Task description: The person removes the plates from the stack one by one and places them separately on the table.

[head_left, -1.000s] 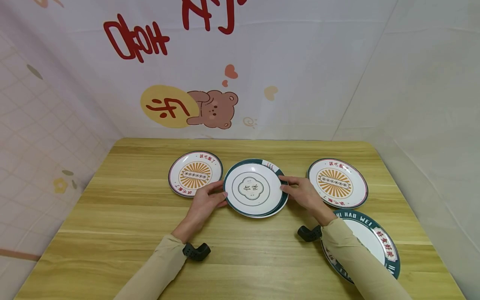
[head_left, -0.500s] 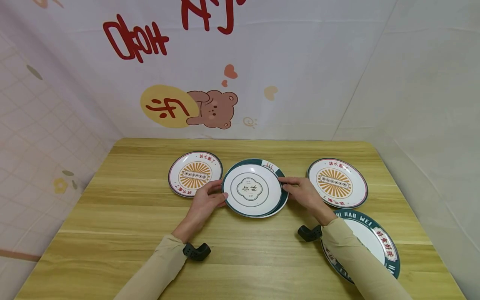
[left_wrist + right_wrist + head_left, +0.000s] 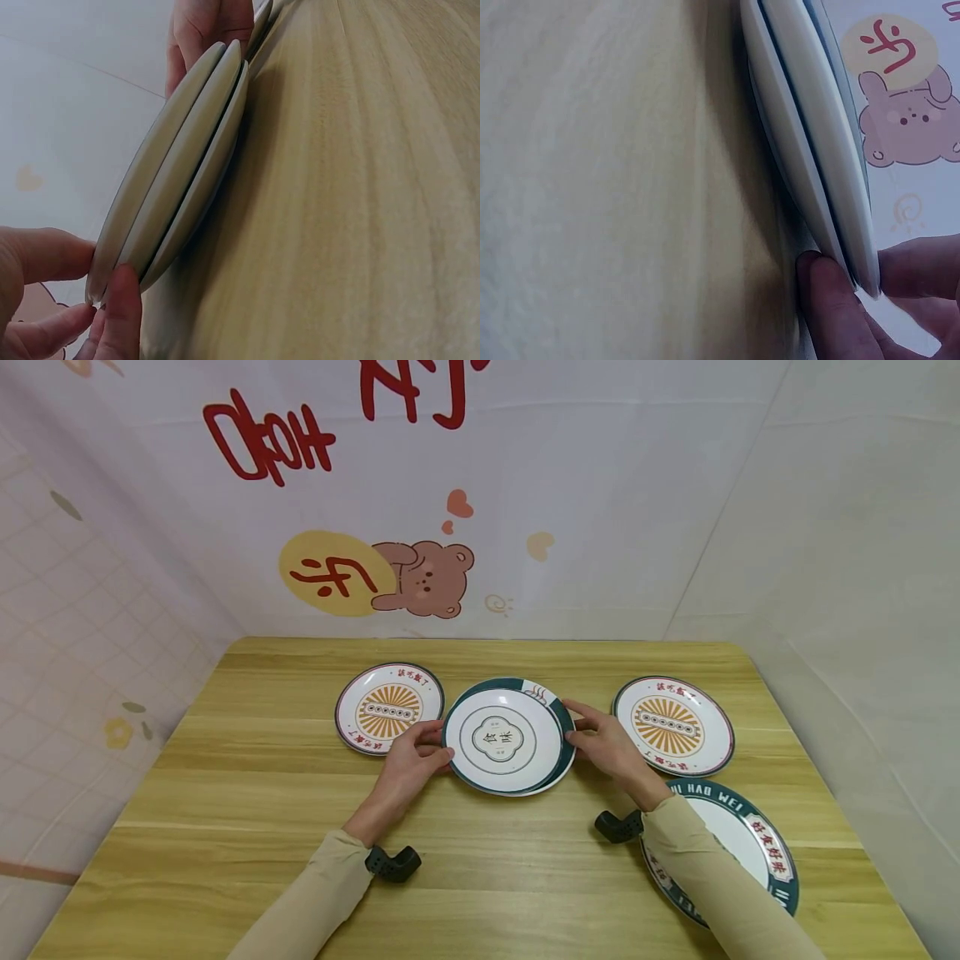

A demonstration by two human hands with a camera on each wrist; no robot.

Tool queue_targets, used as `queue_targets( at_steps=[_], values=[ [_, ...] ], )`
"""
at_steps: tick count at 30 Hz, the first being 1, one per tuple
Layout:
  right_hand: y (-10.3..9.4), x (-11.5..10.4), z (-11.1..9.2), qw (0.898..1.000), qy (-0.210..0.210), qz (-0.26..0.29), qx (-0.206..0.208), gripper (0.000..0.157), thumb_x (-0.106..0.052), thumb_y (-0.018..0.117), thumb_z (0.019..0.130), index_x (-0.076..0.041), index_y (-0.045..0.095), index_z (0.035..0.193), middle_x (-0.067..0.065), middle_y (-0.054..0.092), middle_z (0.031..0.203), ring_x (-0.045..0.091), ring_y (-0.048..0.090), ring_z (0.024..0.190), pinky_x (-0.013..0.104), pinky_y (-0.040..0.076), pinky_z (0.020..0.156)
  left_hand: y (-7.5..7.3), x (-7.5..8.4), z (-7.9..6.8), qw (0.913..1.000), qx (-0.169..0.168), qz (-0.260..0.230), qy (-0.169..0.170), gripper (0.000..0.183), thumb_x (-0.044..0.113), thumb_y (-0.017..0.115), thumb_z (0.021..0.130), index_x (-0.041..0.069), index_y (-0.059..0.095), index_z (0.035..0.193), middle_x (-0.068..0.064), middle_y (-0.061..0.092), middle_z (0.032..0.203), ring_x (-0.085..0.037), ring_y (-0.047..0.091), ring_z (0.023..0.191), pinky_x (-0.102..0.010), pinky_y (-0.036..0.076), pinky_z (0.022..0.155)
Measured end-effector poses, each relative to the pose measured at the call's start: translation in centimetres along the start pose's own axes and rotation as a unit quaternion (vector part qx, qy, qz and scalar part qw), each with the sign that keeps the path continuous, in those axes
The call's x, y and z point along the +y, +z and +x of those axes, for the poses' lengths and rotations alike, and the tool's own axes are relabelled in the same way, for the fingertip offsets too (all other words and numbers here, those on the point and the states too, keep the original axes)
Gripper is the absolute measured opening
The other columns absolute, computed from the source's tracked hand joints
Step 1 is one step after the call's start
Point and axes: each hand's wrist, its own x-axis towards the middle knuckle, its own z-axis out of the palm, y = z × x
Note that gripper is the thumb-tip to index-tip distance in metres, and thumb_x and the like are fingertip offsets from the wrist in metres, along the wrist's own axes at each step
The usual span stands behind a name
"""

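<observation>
A small stack of plates sits at mid-table. Its top plate is white with a thin green rim and a framed motif. This plate lies off-centre to the left, over a plate with a wide green border. In the left wrist view three plate edges lean close together. My left hand holds the stack's left edge, with thumb and fingers at the rims. My right hand is at the right edge, its thumb and a finger at the rims of the plates beneath the top one.
Plates with orange sunburst prints lie to the left and right of the stack. A large green-rimmed plate lies at the front right, partly under my right sleeve. A printed cloth wall stands behind the wooden table.
The top plate has slid slightly left over the green-bordered plate, showing more of that border at the right. My right index finger has shifted away from the top plate's edge.
</observation>
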Motion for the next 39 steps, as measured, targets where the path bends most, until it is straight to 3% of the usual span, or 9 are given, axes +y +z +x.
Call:
queue_targets(
  at_steps=[4,15,31,39],
  values=[
    [0.0,0.0,0.0,1.000,0.007,0.005,0.003,0.064,-0.001,0.058,0.102,-0.006,0.034,0.161,0.034,0.055,0.133,0.028,0.067,0.104,0.033,0.062,0.086,0.0,0.1,0.0,0.9999,0.008,0.011,0.002,0.053,-0.006,0.069,0.093,-0.003,0.054,0.143,-0.021,0.057,0.118,-0.024,0.061,0.098,-0.034,0.063,0.084],
    [0.0,-0.1,0.1,1.000,0.008,-0.013,0.005,0.056,-0.002,0.058,0.102,0.000,0.042,0.156,0.032,0.058,0.127,0.026,0.068,0.100,0.036,0.062,0.088,0.1,0.5,-0.1,0.9996,0.022,0.009,-0.014,0.052,-0.007,0.069,0.092,-0.003,0.054,0.142,-0.019,0.058,0.112,-0.021,0.063,0.089,-0.032,0.064,0.081],
    [0.1,-0.1,0.2,1.000,0.017,-0.008,0.000,0.056,-0.004,0.059,0.102,-0.002,0.044,0.156,0.032,0.057,0.130,0.026,0.067,0.100,0.036,0.062,0.088,-0.3,1.0,-0.2,0.9979,0.025,0.038,-0.046,0.052,-0.003,0.066,0.093,-0.001,0.052,0.143,-0.020,0.059,0.122,-0.027,0.062,0.104,-0.031,0.063,0.083],
    [-0.2,0.0,0.3,1.000,0.027,-0.008,0.001,0.056,-0.005,0.059,0.102,-0.005,0.044,0.156,0.030,0.057,0.133,0.026,0.067,0.103,0.032,0.062,0.086,-1.1,1.2,-0.6,0.9988,0.011,0.000,-0.047,0.050,-0.005,0.064,0.097,-0.001,0.051,0.144,-0.024,0.061,0.127,-0.028,0.065,0.104,-0.031,0.063,0.085]
  ],
)
